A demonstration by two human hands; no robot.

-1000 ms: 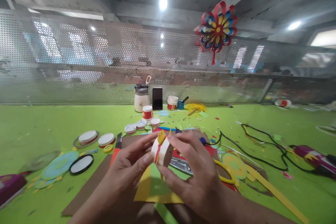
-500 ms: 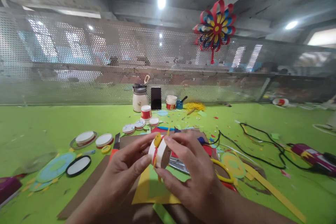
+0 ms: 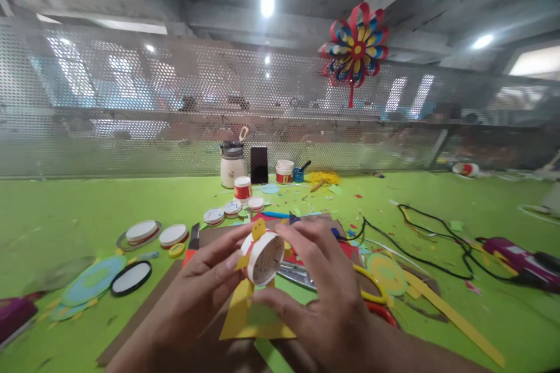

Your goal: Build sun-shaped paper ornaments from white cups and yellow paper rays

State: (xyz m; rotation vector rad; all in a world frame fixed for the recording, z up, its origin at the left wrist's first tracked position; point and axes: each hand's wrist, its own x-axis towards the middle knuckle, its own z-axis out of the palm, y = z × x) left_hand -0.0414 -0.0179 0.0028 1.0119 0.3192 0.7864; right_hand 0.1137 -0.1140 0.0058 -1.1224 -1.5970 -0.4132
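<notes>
Between my hands is a small toy animal made from a short white paper cup (image 3: 268,259), its open round end tilted toward me. Yellow paper pieces stick out around it, among them a head with dots (image 3: 259,228) on top. My left hand (image 3: 205,274) pinches its left side between thumb and fingers. My right hand (image 3: 321,274) curves round the other side, fingertips at the upper right rim and thumb beneath, close to a lower yellow piece. Yellow and green paper sheets (image 3: 236,323) lie below on brown cardboard (image 3: 140,309).
Scissors with yellow and red handles (image 3: 371,285) lie by my right wrist; a cutter (image 3: 194,239) is beyond my left hand. White lids (image 3: 174,234) and a round black-rimmed piece (image 3: 131,277) are left. A purple glue gun (image 3: 511,256) with black cord lies right. A bottle (image 3: 233,166) and phone (image 3: 259,165) stand behind.
The paper cup toy has been turned so that its open end and dotted head face me. My right thumb and fingers are spread wider around it.
</notes>
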